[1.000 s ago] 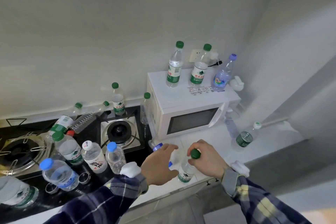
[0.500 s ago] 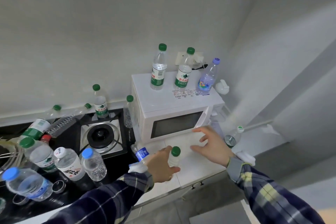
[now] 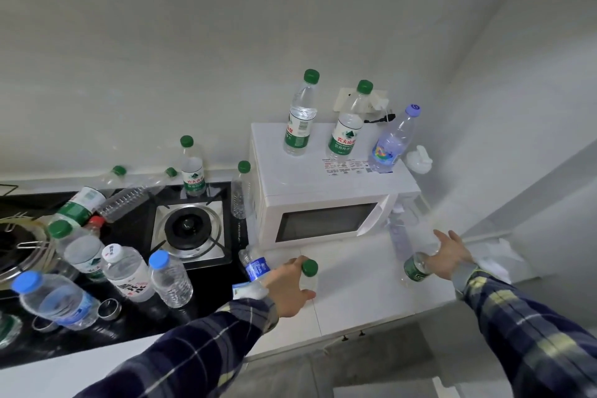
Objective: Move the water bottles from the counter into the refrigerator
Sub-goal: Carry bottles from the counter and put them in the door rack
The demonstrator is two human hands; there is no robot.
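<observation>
The left hand (image 3: 287,287) grasps a green-capped bottle (image 3: 309,271) upright on the white tabletop (image 3: 355,294); the right hand (image 3: 447,254) wraps a lying green-labelled bottle (image 3: 415,268) (beside the microwave (image 3: 323,200)).

The clearest print stands on the green-labelled bottle (image 3: 346,136) in the middle of the microwave (image 3: 326,191) top: white characters reading 农夫山泉 across the green band, with a smaller line beneath that looks like 饮用纯净水 (its last characters are blurred). The bottle to its left (image 3: 298,126) turns its label sideways, so only a red 泉 and a barcode panel show. A green-labelled bottle by the stove (image 3: 193,173) carries a white mountain emblem, its writing too small to read. The white sticker (image 3: 347,166) on the microwave top has red and black print, illegible. The white-capped bottle (image 3: 126,271) bears bold black characters that cannot be made out.
</observation>
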